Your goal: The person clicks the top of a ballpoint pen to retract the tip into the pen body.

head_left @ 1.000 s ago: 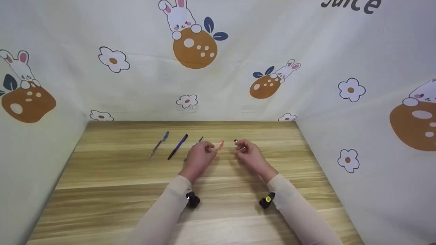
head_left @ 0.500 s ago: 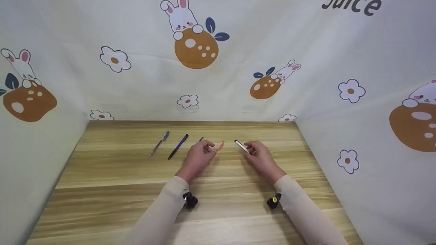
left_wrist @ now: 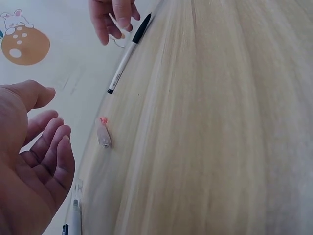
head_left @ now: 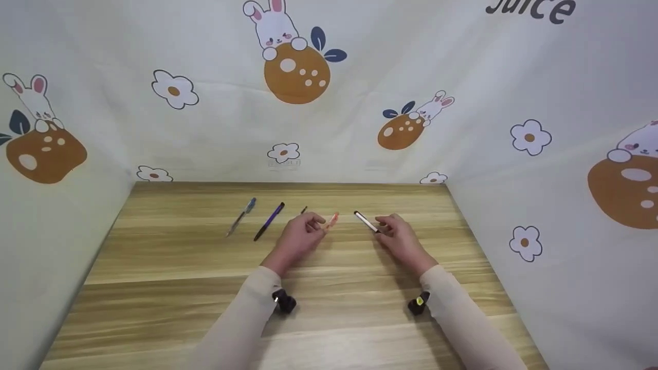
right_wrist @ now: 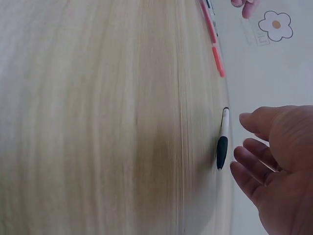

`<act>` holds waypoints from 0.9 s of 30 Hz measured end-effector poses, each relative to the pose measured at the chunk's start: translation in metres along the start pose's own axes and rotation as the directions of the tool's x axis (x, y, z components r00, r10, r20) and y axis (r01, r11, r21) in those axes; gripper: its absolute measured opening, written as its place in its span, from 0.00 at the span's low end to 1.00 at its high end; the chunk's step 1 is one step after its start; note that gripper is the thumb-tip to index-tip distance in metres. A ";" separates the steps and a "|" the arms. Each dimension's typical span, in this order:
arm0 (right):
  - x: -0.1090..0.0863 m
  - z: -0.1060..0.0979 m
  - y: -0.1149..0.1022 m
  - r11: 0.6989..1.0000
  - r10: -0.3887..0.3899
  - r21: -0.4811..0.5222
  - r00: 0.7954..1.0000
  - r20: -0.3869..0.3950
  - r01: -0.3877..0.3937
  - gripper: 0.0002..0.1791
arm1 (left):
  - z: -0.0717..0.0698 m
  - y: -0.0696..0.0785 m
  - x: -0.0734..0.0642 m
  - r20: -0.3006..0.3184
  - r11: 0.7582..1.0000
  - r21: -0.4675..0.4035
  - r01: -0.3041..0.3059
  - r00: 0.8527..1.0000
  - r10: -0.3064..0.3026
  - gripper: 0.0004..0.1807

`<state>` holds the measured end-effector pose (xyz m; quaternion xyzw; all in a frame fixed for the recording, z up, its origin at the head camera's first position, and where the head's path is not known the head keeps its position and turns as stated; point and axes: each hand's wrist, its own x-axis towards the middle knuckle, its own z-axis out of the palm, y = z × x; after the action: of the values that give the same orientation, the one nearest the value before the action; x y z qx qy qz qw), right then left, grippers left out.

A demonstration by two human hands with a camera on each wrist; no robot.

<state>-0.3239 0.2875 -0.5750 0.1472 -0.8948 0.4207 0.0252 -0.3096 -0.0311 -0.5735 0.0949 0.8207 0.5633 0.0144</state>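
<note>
A white pen with a black grip [head_left: 366, 221] lies slanted on the wooden table, just left of my right hand [head_left: 400, 236]. In the right wrist view that hand's fingers are loosely bent beside the white pen [right_wrist: 223, 139], with nothing between them. My left hand [head_left: 302, 234] hovers at an orange-red pen [head_left: 333, 220], which it partly hides in the head view. The left wrist view has the left hand [left_wrist: 36, 147] relaxed and holding nothing, apart from the orange-red pen [left_wrist: 103, 134]. A further pen [head_left: 304, 209] shows only its tip behind the left hand.
A purple-and-black pen [head_left: 269, 222] and a clear pen with a blue top [head_left: 241, 217] lie to the left, roughly parallel. Cloth walls printed with rabbits and flowers [head_left: 216, 133] enclose the back and sides of the table [head_left: 329, 308].
My right hand has drawn back to the right and let go of the white pen, which now shows on the table. The left hand has barely shifted.
</note>
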 end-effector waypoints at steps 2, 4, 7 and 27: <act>0.000 -0.001 0.003 1.000 0.006 -0.018 1.000 0.007 -0.006 0.27 | 0.000 0.000 -0.001 -0.001 1.000 -0.013 0.009 1.000 -0.009 0.13; 0.000 -0.002 0.006 0.999 0.010 -0.043 1.000 0.012 -0.010 0.27 | -0.001 -0.001 -0.001 0.000 0.999 -0.029 0.017 1.000 -0.017 0.12; 0.001 -0.002 0.009 0.998 0.014 -0.064 1.000 0.018 -0.013 0.27 | -0.001 -0.002 -0.002 -0.001 0.999 -0.048 0.017 1.000 -0.017 0.11; 0.013 0.009 0.020 0.995 0.020 -0.099 1.000 0.003 -0.019 0.19 | -0.002 -0.010 -0.003 -0.006 0.999 -0.052 0.003 1.000 -0.003 0.07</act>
<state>-0.3411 0.2890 -0.5935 0.1378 -0.9160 0.3757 0.0268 -0.3079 -0.0371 -0.5824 0.0917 0.8059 0.5847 0.0153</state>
